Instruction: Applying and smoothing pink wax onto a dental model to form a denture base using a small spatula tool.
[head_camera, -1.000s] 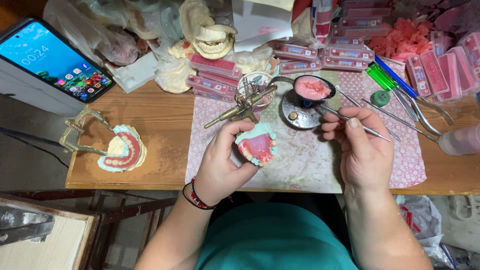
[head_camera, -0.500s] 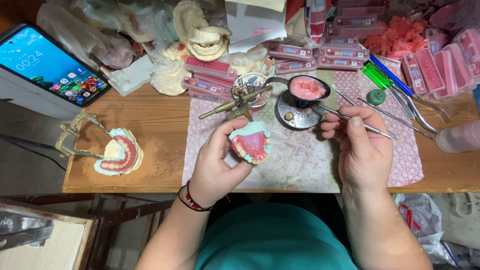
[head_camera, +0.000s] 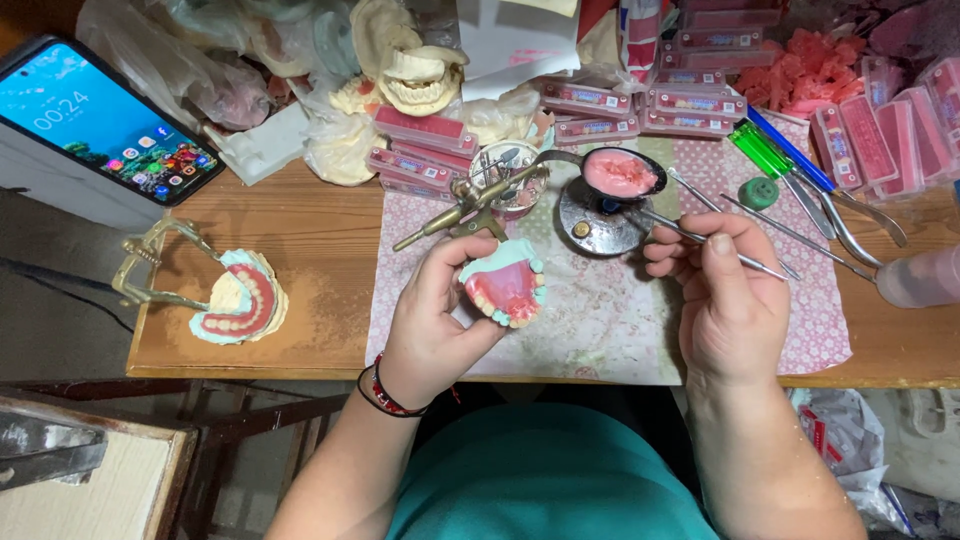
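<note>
My left hand (head_camera: 435, 315) holds a denture model (head_camera: 505, 285), pink wax with a row of teeth on a pale green base, above the patterned mat (head_camera: 610, 320). My right hand (head_camera: 725, 295) grips a thin metal wax tool (head_camera: 700, 240), whose tip points toward a round metal burner stand (head_camera: 595, 225). Just behind it sits a black spoon of melted pink wax (head_camera: 620, 172). A brass torch (head_camera: 465, 205) lies between the two hands' far side.
A second denture model on a brass articulator (head_camera: 215, 295) rests at the table's left. A lit phone (head_camera: 95, 120) leans at far left. Pink tooth boxes (head_camera: 640, 105), plaster casts (head_camera: 405, 65), green and blue tools (head_camera: 775, 150) and a white bottle (head_camera: 920, 278) crowd the back and right.
My left hand has tilted the denture model slightly and brought it a little lower and right. My right hand stays near the burner with the tool.
</note>
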